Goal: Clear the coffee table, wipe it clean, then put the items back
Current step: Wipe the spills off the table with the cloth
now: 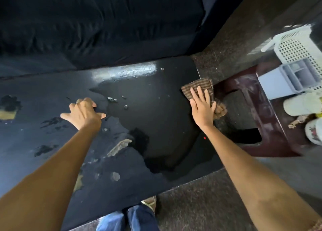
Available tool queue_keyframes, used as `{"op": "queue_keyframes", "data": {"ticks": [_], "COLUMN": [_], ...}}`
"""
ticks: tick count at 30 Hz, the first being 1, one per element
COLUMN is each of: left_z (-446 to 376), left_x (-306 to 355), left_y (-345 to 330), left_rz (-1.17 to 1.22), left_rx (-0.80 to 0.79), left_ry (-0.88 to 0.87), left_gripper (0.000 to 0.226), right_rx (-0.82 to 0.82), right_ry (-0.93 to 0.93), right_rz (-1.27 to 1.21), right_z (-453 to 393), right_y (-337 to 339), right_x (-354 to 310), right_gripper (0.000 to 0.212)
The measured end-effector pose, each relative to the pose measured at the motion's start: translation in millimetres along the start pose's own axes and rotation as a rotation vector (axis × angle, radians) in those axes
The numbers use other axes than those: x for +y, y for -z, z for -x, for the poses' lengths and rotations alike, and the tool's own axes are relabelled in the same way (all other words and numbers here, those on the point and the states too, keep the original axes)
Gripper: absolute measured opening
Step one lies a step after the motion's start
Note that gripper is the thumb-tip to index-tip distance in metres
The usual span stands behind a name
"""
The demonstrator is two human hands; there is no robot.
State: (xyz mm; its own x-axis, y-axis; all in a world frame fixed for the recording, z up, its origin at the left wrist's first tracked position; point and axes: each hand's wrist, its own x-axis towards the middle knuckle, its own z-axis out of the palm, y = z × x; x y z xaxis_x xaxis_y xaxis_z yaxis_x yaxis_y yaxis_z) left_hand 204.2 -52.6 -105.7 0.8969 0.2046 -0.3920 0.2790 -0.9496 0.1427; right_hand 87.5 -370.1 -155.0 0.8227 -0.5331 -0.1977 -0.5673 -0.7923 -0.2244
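Observation:
The black coffee table (153,108) fills the middle of the head view, its top worn, with peeled patches and small crumbs. My right hand (202,107) lies flat on a brown striped cloth (200,86) at the table's right edge, and part of the cloth hangs over that edge. My left hand (83,112) rests on the tabletop near the centre, fingers curled and spread, holding nothing. No items stand on the table.
A dark sofa (104,25) runs along the table's far side. To the right stands a dark red plastic stool (268,126) carrying a white basket (299,51), a grey box (287,81), pale items and a flowered cup (313,131). My jeans show below the near edge.

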Motion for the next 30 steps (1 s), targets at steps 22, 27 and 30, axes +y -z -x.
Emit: {"op": "queue_keyframes", "data": {"ticks": [22,27,30], "left_z": [101,113,115], "left_x": [-92,-89,-83], "left_y": [-31,-35,-36], "left_rz": [0.013,-0.023,-0.014], "left_rx": [0.035,0.017,0.041], "left_ry": [-0.375,-0.413,-0.444], "left_gripper": [0.022,0.022,0.022], "right_rx": [0.088,-0.004,-0.030], "right_ry": [-0.213,0.377,0.661], "right_rz": [-0.055,0.082,0.201], "right_z": [159,234,218], "right_y": [-49,-75,-62], "right_x": [-72,-97,-48], "right_gripper": [0.046,0.045,0.045]}}
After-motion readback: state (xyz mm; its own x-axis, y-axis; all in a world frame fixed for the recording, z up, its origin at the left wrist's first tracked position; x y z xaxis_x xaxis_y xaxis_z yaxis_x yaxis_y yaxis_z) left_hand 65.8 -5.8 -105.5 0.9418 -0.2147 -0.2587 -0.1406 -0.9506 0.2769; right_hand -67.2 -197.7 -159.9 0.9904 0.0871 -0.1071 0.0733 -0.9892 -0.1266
